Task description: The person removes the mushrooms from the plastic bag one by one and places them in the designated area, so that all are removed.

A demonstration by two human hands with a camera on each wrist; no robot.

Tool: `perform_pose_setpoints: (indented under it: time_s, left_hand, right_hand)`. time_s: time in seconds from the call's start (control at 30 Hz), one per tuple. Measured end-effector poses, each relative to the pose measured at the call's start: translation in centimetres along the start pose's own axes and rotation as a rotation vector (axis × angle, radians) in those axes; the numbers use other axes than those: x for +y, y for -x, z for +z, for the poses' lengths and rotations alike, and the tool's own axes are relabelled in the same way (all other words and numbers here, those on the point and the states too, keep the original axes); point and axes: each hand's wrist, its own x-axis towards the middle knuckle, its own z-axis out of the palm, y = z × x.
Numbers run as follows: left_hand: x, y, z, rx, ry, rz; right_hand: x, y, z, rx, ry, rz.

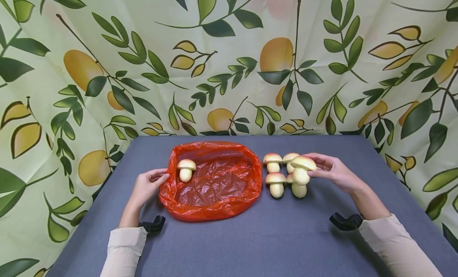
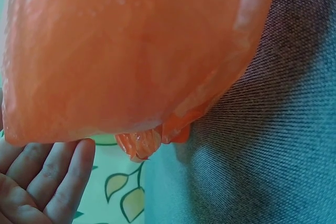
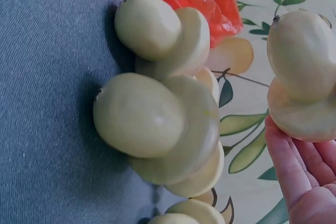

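A red plastic bag (image 1: pixel 214 211) lies on the table, its mouth spread wide and facing up. One toy mushroom (image 1: pixel 185 171) stands inside it near the left wall. My left hand (image 1: pixel 148 185) pinches the bag's left rim; in the left wrist view the bag wall (image 2: pixel 131 51) hides the thumb's grip. To the right of the bag, my right hand (image 1: pixel 332 171) holds another mushroom (image 1: pixel 302 171) by its cap, raised above a cluster of several mushrooms (image 1: pixel 276 184). The right wrist view shows this held mushroom (image 3: pixel 302 61) apart from the group.
Grey-blue cloth covers the table (image 1: pixel 243 249). A leaf-and-fruit patterned curtain (image 1: pixel 229 70) hangs behind it and at both sides. Black wrist mounts (image 1: pixel 346 221) sit at both cuffs, close over the cloth.
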Motion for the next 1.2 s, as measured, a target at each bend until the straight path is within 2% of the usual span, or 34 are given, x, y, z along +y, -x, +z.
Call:
perform_pose_setpoints:
  time_s: [0.33, 0.5, 0.77, 1.2]
  left_hand:
    - [0.0, 0.0, -0.1, -0.016, 0.004, -0.023]
    - [0.0, 0.1, -0.1, -0.012, 0.005, -0.013]
    - [-0.1, -0.1, -0.1, 0.003, 0.002, 0.003]
    - [0.2, 0.1, -0.2, -0.006, 0.009, -0.002]
  right_hand:
    - [0.3, 0.7, -0.9, 0.010, -0.105, -0.032]
    - [0.7, 0.9, -1.5, 0.010, -0.068, -0.017]
    - [1.5, 1.3, -2.4, 0.029, -0.025, 0.070]
    - [3.0, 2.2, -3.5, 0.007, 0.009, 0.103]
